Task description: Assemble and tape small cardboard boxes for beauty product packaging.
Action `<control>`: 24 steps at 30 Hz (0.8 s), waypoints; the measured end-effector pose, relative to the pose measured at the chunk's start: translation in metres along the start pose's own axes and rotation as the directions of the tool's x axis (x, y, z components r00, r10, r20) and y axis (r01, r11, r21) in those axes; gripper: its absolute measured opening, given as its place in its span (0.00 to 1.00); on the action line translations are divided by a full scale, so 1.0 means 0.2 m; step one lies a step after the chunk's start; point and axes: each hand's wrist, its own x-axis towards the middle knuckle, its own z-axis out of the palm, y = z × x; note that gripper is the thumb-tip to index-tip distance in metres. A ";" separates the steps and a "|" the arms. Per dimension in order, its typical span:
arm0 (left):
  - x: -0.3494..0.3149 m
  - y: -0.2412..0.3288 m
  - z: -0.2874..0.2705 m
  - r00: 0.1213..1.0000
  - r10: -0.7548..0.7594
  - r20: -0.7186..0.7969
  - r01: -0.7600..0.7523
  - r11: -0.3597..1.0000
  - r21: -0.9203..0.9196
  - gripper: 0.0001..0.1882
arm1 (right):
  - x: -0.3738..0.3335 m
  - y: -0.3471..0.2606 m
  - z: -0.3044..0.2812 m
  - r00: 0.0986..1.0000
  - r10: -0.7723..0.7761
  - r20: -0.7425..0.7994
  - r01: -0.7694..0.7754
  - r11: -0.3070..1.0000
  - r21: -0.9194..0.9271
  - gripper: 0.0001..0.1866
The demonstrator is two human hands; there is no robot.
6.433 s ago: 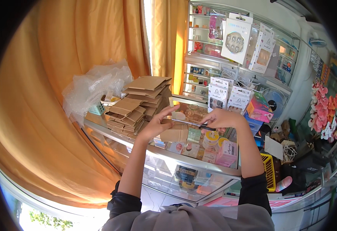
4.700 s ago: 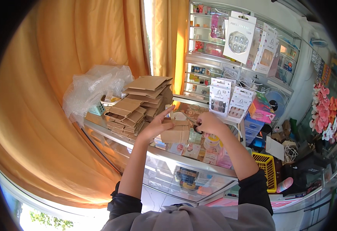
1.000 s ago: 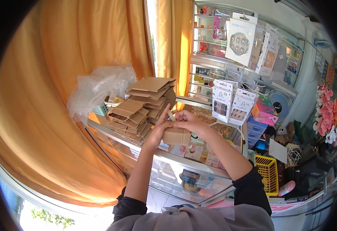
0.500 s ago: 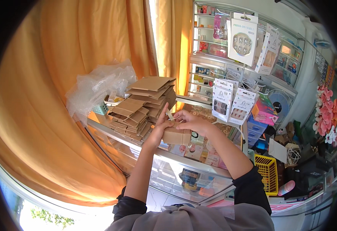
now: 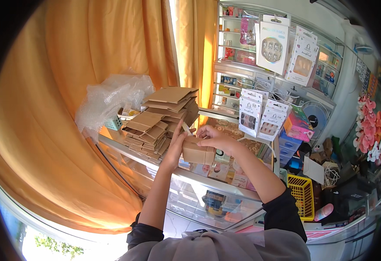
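A small brown cardboard box [image 5: 198, 155] is held between my two hands above the glass counter. My left hand [image 5: 175, 147] lies along the box's left side, its fingers pointing up and away. My right hand [image 5: 215, 139] bends over the top right edge, with the thumb on the box's upper face and the fingers curled at the far side. A narrow pale strip or flap [image 5: 186, 128] sticks up between the hands; what it belongs to is unclear. Just left of my left hand stand stacks of flattened cardboard boxes [image 5: 146, 123].
Glass display counter [image 5: 212, 191] under the boxes. Bubble wrap [image 5: 112, 98] and a green basket [image 5: 113, 123] at the left, beside an orange curtain [image 5: 99, 43]. Packs of press-on nails [image 5: 272, 45] hang at the right. Further right are a yellow basket [image 5: 300, 195] and a fan [image 5: 315, 117].
Both hands and the box have shifted very slightly left. The left hand's fingers have tipped a little toward the near left. The hanging nail packs have swung round somewhat.
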 end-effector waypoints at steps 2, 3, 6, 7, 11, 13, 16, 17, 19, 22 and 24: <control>0.00 0.00 -0.02 0.999 0.006 -0.039 0.000 0.989 0.147 0.32 | 0.00 0.00 -0.01 1.000 -0.014 0.002 0.014 1.000 -0.020 0.25; -0.01 0.02 -0.01 0.999 0.005 -0.039 0.001 0.989 0.147 0.32 | 0.00 0.00 -0.01 1.000 -0.013 0.002 0.013 1.000 -0.019 0.25; -0.04 0.04 0.01 0.999 0.035 -0.014 -0.031 0.983 0.181 0.29 | -0.01 -0.01 -0.01 1.000 -0.021 0.014 0.021 1.000 -0.016 0.23; -0.05 0.05 0.00 0.999 0.049 -0.004 -0.048 0.986 0.158 0.28 | -0.01 -0.02 -0.01 0.999 -0.038 0.015 0.039 0.998 -0.043 0.22; -0.10 0.08 0.07 0.997 0.052 0.049 -0.061 0.973 0.222 0.27 | -0.01 0.03 -0.04 0.990 -0.136 0.025 0.138 0.983 -0.123 0.20; -0.11 0.07 0.06 0.997 0.074 0.032 -0.079 0.977 0.197 0.27 | -0.02 -0.01 -0.01 0.991 -0.134 0.021 0.136 0.980 -0.149 0.20; -0.11 0.05 0.06 0.992 0.122 -0.009 -0.117 0.968 0.223 0.26 | -0.03 -0.01 0.00 0.992 -0.129 -0.003 0.127 0.978 -0.168 0.19; -0.11 0.05 0.06 0.988 0.152 -0.036 -0.137 0.951 0.276 0.25 | -0.03 -0.01 0.00 0.992 -0.128 -0.017 0.123 0.979 -0.162 0.19; -0.10 0.00 0.05 0.957 0.264 -0.120 -0.208 0.913 0.352 0.26 | -0.02 0.00 0.00 0.990 -0.139 -0.018 0.134 0.976 -0.170 0.19; -0.14 -0.02 0.06 0.841 0.494 -0.222 -0.321 0.785 0.530 0.27 | -0.01 0.00 0.00 0.991 -0.135 -0.015 0.131 0.979 -0.157 0.19; -0.17 0.03 0.10 0.763 0.606 -0.226 -0.367 0.693 0.621 0.28 | -0.02 0.01 -0.02 0.992 -0.124 -0.020 0.120 0.983 -0.142 0.19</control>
